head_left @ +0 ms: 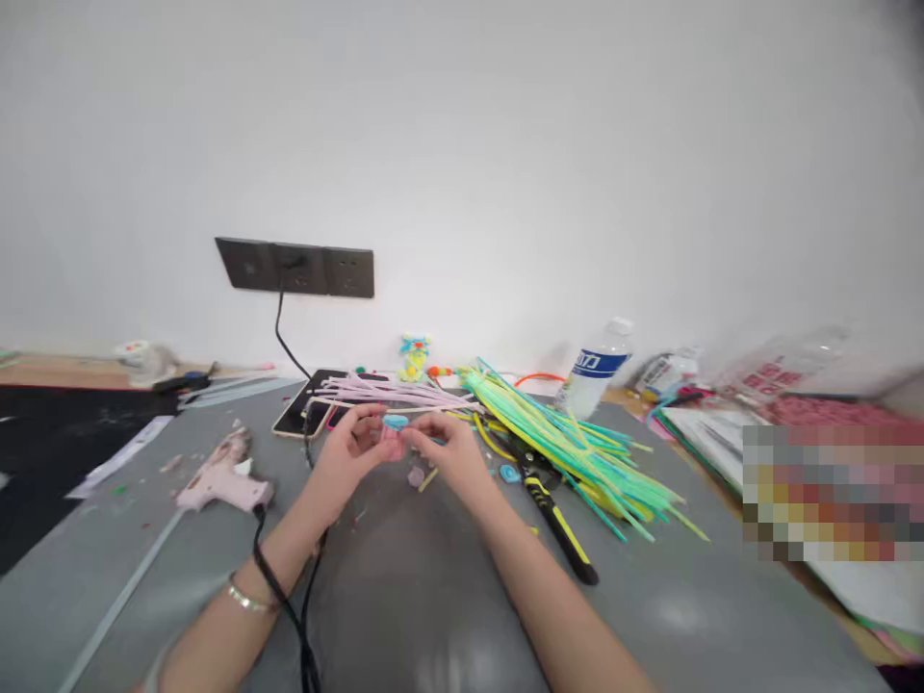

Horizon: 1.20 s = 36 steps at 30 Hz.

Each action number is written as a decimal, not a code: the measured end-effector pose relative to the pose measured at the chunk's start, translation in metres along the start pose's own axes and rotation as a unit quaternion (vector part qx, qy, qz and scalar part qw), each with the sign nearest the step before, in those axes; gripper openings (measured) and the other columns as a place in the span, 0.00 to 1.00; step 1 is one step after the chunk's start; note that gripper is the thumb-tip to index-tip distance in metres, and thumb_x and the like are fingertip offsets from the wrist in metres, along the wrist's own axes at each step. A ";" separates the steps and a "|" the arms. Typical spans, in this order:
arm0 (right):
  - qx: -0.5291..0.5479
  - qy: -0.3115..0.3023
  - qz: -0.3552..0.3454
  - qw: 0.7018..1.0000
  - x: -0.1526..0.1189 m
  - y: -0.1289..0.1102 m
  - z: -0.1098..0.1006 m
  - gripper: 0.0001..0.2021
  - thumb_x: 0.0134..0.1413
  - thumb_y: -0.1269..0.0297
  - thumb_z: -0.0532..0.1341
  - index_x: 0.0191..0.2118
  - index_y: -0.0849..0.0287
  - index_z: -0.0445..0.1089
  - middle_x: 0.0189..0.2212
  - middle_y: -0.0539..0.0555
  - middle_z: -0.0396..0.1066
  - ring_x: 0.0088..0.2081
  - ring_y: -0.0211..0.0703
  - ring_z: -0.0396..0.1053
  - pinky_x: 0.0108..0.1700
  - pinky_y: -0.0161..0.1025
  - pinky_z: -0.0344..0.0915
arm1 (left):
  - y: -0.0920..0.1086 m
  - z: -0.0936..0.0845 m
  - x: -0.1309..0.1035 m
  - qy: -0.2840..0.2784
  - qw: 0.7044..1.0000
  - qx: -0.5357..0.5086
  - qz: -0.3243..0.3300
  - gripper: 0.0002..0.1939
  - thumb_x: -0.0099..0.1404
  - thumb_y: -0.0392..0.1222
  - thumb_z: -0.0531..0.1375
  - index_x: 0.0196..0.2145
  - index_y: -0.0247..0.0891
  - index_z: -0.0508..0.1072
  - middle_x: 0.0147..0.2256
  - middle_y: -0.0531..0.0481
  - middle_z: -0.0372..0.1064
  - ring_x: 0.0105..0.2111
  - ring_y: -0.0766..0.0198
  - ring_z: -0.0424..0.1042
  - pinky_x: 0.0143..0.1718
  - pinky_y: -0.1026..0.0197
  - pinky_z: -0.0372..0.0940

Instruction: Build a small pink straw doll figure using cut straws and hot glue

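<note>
A small pink and light-blue craft piece (pixel 395 423), seemingly of coiled pipe cleaner, is held up between my two hands. My left hand (pixel 353 448) is closed around its left side, thumb and fingertips on the pink part. From the right, my right hand (pixel 456 454) pinches it between thumb and fingers. Below the hands on the grey table (pixel 419 597) lie a lilac coil (pixel 416 476) and a short yellowish stick (pixel 428 480). A blue coil (pixel 510 474) rests to the right, near pliers with black and yellow handles (pixel 554 525).
Green and yellow pipe cleaners (pixel 577 443) lie right, lilac ones (pixel 390 388) behind my hands. A pink glue gun (pixel 227 481) is at left; its black cable (pixel 278 577) runs by my left forearm. A bottle (pixel 598 371) and a small figure (pixel 414 358) stand near the wall.
</note>
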State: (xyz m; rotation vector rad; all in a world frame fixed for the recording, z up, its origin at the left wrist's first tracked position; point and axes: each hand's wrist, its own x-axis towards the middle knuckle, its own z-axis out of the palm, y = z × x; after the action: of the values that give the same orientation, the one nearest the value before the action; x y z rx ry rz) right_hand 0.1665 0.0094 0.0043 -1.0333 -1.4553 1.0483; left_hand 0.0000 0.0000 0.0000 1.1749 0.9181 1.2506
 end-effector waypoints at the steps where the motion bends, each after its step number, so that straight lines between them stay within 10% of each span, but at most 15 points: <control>1: -0.002 -0.010 0.001 1.000 0.000 -0.001 -0.002 0.09 0.46 0.60 0.66 0.24 0.61 0.73 0.22 0.50 0.72 0.27 0.38 0.67 0.35 0.35 0.65 | 0.001 0.000 0.000 0.000 1.000 -0.002 0.003 0.26 0.53 0.44 0.72 0.46 0.37 0.69 0.33 0.53 0.72 0.33 0.66 0.72 0.36 0.62 0.71; 36: 0.169 -0.093 0.090 0.977 -0.001 -0.008 -0.019 0.16 0.44 0.51 0.70 0.29 0.59 0.70 0.17 0.42 0.57 0.20 0.31 0.50 0.24 0.32 0.47 | 0.013 0.002 -0.003 -0.039 0.981 -0.171 -0.088 0.21 0.47 0.41 0.76 0.37 0.37 0.75 0.30 0.51 0.77 0.29 0.65 0.77 0.30 0.66 0.72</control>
State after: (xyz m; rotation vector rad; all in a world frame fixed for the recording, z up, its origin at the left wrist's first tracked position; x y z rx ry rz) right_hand 0.1846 0.0079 0.0141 -0.8483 -1.2844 1.4992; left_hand -0.0015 -0.0042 0.0128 0.8453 0.6981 1.1567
